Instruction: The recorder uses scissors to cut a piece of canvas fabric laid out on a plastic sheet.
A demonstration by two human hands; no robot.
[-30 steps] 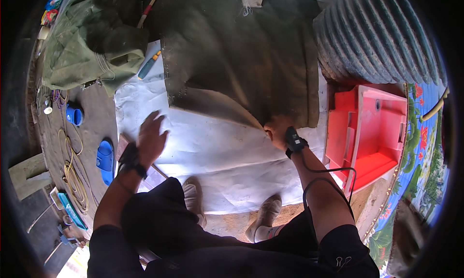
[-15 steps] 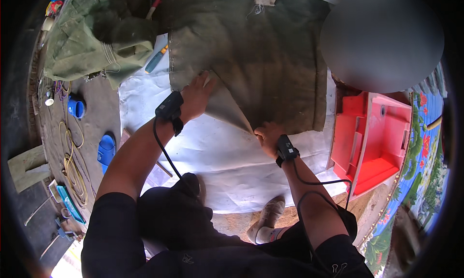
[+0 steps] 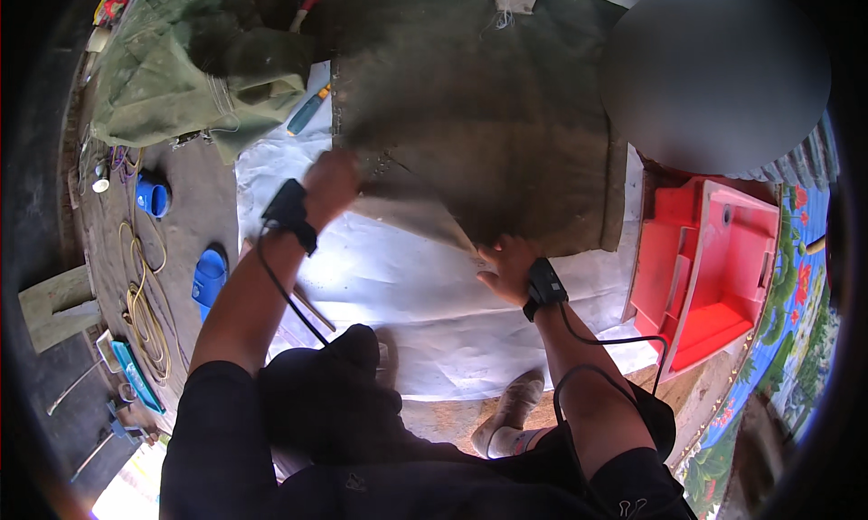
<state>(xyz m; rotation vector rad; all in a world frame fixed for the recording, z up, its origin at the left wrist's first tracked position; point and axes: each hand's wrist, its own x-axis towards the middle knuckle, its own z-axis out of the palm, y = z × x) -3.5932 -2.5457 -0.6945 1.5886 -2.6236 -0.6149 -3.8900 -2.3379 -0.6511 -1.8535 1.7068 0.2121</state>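
Mid-frame, the left hand [image 3: 332, 185] blurs at the green cloth [image 3: 506, 131], grip unclear; the right hand [image 3: 513, 271], thumb spread wide, meets its lower edge!

I have open room over the white sheet [image 3: 407, 285] between the left hand [image 3: 332, 187] and the right hand [image 3: 511, 269], with a dark-clad leg [image 3: 316, 389] and a shoe [image 3: 520, 401] bounding it on the near side; ahead, the green cloth [image 3: 493, 113] lies across the way; to its left, a yellow-and-blue tool [image 3: 308, 113] and the crumpled canvas [image 3: 172, 95] narrow the passage; to its right I get only a slim strip of sheet before the red crate [image 3: 719, 316]; a black cable [image 3: 615, 342] bows out beside the right forearm, toward that crate; a blurred patch hides the far right from me.
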